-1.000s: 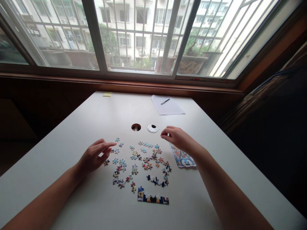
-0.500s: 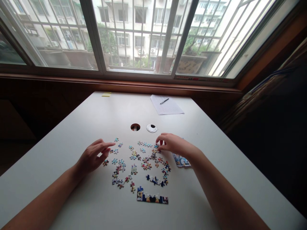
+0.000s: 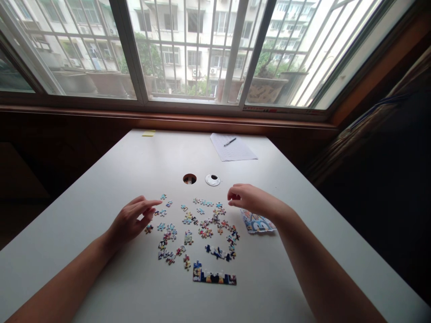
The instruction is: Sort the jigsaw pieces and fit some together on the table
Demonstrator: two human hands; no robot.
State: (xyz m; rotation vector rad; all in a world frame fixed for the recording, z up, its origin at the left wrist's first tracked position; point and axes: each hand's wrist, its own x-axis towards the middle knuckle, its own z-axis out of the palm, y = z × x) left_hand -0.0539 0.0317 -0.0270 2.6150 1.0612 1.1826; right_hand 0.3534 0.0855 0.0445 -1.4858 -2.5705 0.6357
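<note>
- While the right hand hangs just above the table with its fingers curled and the fingertips drawn together, the frame is too small to tell whether a piece sits between them.
- Left hand lies low over the table, palm down, fingers stretched out and apart, gripping nothing; their tips reach the left edge of the scatter.
- Loose puzzle pieces lie spread on the table between the two hands, most of them separate, a few joined in small clumps.
- Nearer the person, just below that scatter, a joined strip of dark pieces lies flat as one short row.
- Under the right wrist, partly covered by it, lies a printed sheet with a blue cartoon picture.
- Beyond the pieces, the white table has a round hole, and a white cap lies just beside it.
- Farther back, near the far edge, a paper lies with a pen on it; a yellow note sits well apart to the left.
- Behind the table runs a barred window.
</note>
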